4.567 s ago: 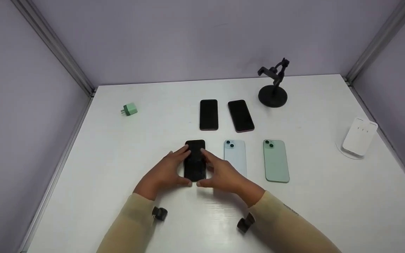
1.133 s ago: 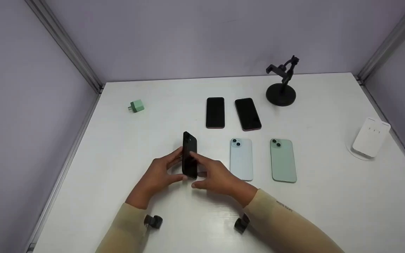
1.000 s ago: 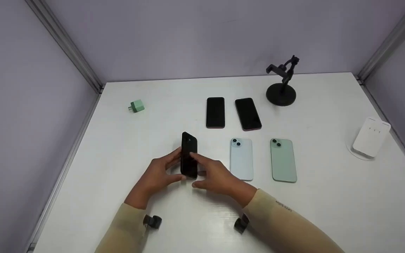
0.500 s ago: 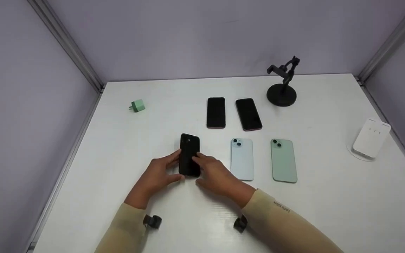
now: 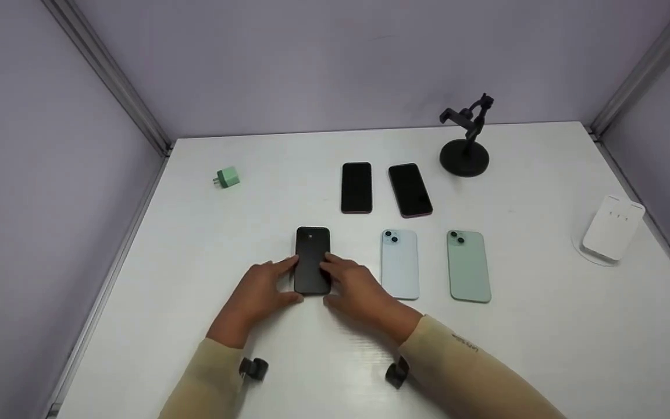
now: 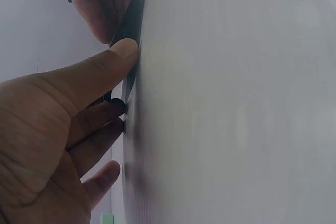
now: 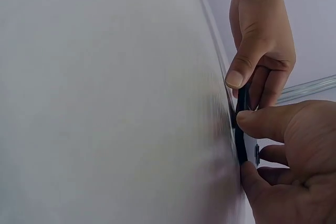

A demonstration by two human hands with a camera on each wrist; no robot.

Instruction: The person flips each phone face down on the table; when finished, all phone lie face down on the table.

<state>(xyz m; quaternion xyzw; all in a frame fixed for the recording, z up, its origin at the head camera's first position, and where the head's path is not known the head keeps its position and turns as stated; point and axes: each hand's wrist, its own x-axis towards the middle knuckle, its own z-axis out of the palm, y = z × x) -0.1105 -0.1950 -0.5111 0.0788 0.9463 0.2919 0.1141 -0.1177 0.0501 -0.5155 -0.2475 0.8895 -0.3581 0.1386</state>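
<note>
**Black phone lying flat between two hands**

At the far left of the white table (image 5: 207, 302) sits a small green charger (image 5: 228, 177), well apart from everything else.

Nearer the middle, the left hand (image 5: 256, 291) rests on the table beside the black phone (image 5: 312, 260). Its thumb touches the phone's near left corner and its fingers lie along the left edge. The left wrist view shows that thumb pressed to the phone's thin dark edge (image 6: 128, 51), fingers curled behind it, so this hand grips the phone by the side.

The black phone lies flat, back up, its camera end pointing away from the person. It is the leftmost of the near row, held from both long sides.

The right hand (image 5: 355, 288) meets it from the other side, fingers on the right edge and partly over the back. In the right wrist view its thumb and fingers pinch the dark edge (image 7: 241, 140) against the table.

Just right of that hand lies a pale blue phone (image 5: 399, 263), then a green phone (image 5: 469, 266), both back up. Behind them are two dark phones, one (image 5: 356, 187) beside the other (image 5: 410, 190), screens up. Further right stands a black phone stand (image 5: 464, 152), and near the right edge a white charging stand (image 5: 611, 228).
</note>
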